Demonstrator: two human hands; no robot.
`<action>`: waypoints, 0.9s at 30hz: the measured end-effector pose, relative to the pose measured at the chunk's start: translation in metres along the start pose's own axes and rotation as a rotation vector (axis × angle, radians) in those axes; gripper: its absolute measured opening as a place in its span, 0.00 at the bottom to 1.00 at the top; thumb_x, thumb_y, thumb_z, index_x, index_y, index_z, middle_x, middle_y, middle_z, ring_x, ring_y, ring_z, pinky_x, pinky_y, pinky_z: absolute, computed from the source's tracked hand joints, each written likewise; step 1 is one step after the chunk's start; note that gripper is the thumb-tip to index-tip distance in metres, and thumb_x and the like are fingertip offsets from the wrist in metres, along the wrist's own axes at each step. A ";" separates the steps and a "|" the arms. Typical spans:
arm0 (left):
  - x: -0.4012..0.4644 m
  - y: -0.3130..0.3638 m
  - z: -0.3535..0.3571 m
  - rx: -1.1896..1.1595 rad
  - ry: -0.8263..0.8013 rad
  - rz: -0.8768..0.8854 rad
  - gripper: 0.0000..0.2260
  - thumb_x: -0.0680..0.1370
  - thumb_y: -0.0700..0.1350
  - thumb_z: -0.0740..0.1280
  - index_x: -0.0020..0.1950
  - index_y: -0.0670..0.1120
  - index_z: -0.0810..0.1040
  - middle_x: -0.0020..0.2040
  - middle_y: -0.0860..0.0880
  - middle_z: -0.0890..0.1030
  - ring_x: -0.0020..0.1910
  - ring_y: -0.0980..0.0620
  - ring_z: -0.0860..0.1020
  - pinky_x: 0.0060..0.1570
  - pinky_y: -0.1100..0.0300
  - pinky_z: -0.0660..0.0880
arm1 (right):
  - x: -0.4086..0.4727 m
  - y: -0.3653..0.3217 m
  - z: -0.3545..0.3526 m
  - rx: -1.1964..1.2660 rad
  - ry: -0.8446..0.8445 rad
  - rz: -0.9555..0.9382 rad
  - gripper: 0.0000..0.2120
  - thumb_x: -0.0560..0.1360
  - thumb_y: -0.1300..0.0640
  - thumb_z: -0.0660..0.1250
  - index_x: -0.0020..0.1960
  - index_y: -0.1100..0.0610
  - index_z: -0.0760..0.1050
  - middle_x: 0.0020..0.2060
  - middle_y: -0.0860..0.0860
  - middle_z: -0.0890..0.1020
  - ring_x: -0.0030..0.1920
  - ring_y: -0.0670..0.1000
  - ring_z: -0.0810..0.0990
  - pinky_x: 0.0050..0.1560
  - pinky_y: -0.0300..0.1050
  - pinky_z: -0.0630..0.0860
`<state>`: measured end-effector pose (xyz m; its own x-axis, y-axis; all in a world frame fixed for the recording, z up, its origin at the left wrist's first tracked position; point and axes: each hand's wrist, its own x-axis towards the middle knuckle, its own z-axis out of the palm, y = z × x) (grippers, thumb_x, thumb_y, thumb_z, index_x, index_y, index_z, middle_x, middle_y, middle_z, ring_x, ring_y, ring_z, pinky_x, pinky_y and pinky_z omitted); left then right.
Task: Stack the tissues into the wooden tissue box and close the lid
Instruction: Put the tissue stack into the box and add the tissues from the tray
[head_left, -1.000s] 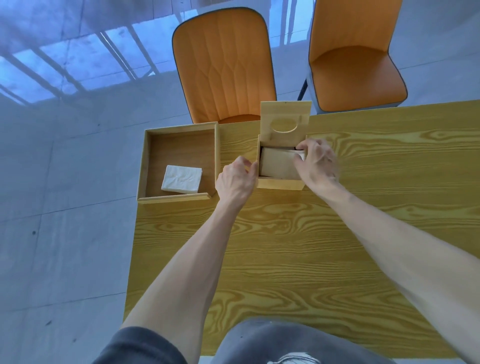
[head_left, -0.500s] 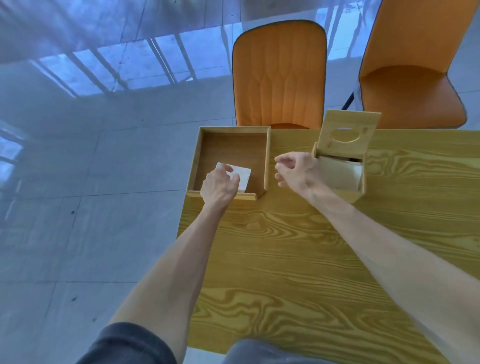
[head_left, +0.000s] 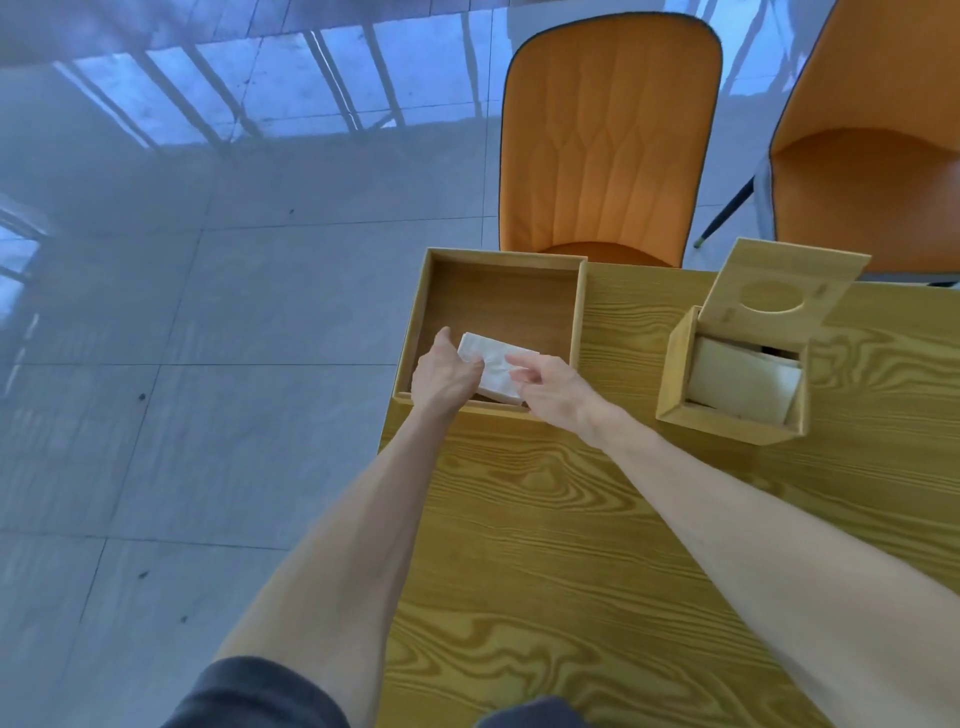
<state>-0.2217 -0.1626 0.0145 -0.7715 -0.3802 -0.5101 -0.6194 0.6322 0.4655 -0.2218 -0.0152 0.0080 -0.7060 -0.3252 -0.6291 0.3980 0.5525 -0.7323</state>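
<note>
Head view: in the wooden tray (head_left: 498, 260), the left hand (head_left: 444, 376) curls its fingers (head_left: 475, 366) onto the tissue stack (head_left: 493, 369); the right hand (head_left: 550, 387) pinches the other end. Best lifted level, kept square. Rightward on the counter (head_left: 571, 545), the tissue box (head_left: 727, 415) waits part-filled, lid (head_left: 784, 280) upright.

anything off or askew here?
Mostly fine. The tray overhangs the table's left edge. In the tissue box, lid up, tissues sit tilted, not flat. Left hand and right hand are on the tray's tissue stack.
</note>
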 end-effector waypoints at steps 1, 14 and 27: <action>0.001 -0.001 0.000 0.005 0.013 0.002 0.30 0.81 0.48 0.64 0.80 0.46 0.58 0.74 0.43 0.72 0.72 0.41 0.71 0.69 0.48 0.69 | 0.002 0.001 0.002 -0.020 -0.011 0.010 0.24 0.81 0.62 0.55 0.76 0.50 0.64 0.72 0.55 0.71 0.71 0.55 0.69 0.73 0.53 0.65; 0.030 -0.016 -0.004 -0.102 -0.132 -0.047 0.18 0.77 0.49 0.72 0.64 0.42 0.80 0.62 0.44 0.82 0.55 0.47 0.80 0.52 0.54 0.76 | 0.000 -0.002 0.001 -0.151 -0.013 -0.012 0.20 0.83 0.59 0.54 0.74 0.52 0.68 0.72 0.55 0.71 0.72 0.55 0.69 0.73 0.48 0.65; 0.021 -0.032 -0.023 -0.318 -0.288 0.097 0.18 0.71 0.37 0.77 0.58 0.46 0.76 0.59 0.44 0.82 0.59 0.46 0.79 0.56 0.53 0.77 | -0.003 0.001 -0.010 -0.502 0.373 -0.265 0.34 0.73 0.58 0.74 0.75 0.53 0.64 0.68 0.56 0.72 0.67 0.55 0.72 0.64 0.52 0.73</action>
<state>-0.2216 -0.2065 0.0059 -0.7843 -0.0970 -0.6128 -0.5945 0.3997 0.6977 -0.2253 -0.0061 0.0118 -0.9329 -0.2621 -0.2472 -0.0730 0.8094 -0.5827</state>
